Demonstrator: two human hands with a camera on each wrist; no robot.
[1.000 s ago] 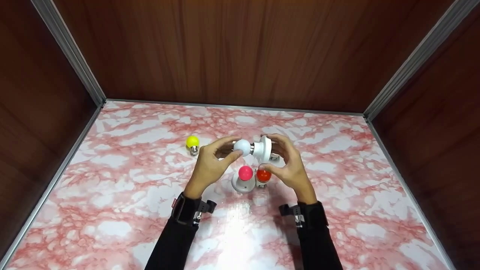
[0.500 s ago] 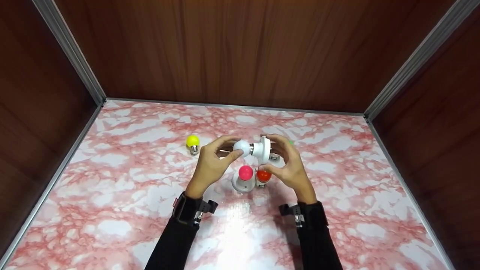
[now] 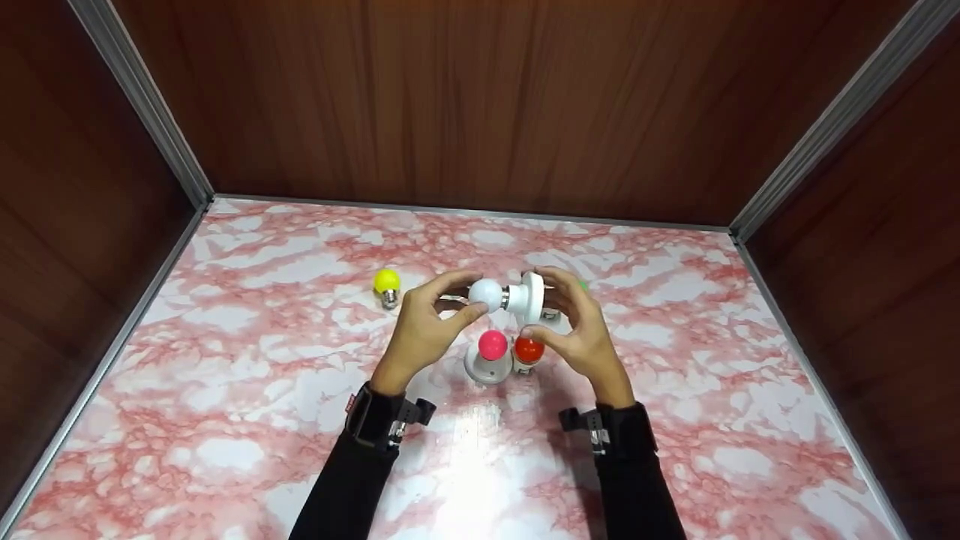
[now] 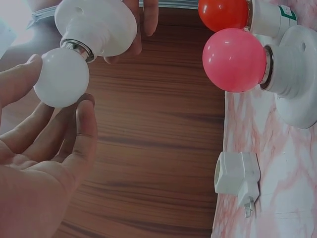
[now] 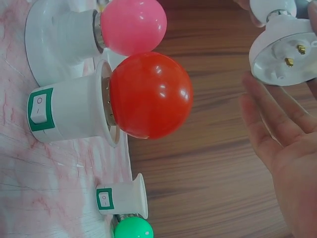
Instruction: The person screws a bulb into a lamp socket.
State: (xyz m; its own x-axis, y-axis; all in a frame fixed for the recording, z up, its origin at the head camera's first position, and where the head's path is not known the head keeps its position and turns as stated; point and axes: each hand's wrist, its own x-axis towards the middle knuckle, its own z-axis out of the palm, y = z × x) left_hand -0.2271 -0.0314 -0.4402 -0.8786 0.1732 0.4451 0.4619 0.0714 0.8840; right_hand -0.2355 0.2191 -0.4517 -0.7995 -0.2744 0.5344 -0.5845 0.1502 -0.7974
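Observation:
My left hand (image 3: 424, 330) pinches a white bulb (image 3: 486, 295) between thumb and fingers, above the table. Opposite it, my right hand (image 3: 581, 334) grips a round white lamp holder (image 3: 532, 298) by its disc-shaped base, thumb below and fingers above. The bulb's metal screw end sits at the holder's mouth, with part of its thread showing in the left wrist view. Two brass screws (image 5: 289, 62) are visible on the holder's underside. Below the hands, a pink bulb (image 3: 493, 345) stands in a round holder (image 4: 297, 74), beside a red bulb (image 3: 529, 349) in a switched holder (image 5: 64, 109).
A yellow bulb (image 3: 386, 281) lies loose at the back left. Behind the right hand are another switched holder (image 5: 124, 197) and a green bulb (image 5: 133, 228). A white plug-in socket (image 4: 237, 173) lies on the marbled table (image 3: 247, 390). Wooden panels (image 3: 480, 112) enclose the table's back and sides.
Both hands stay nearly in place with the bulb and lamp holder between them. A bit of green behind the right hand has come into sight.

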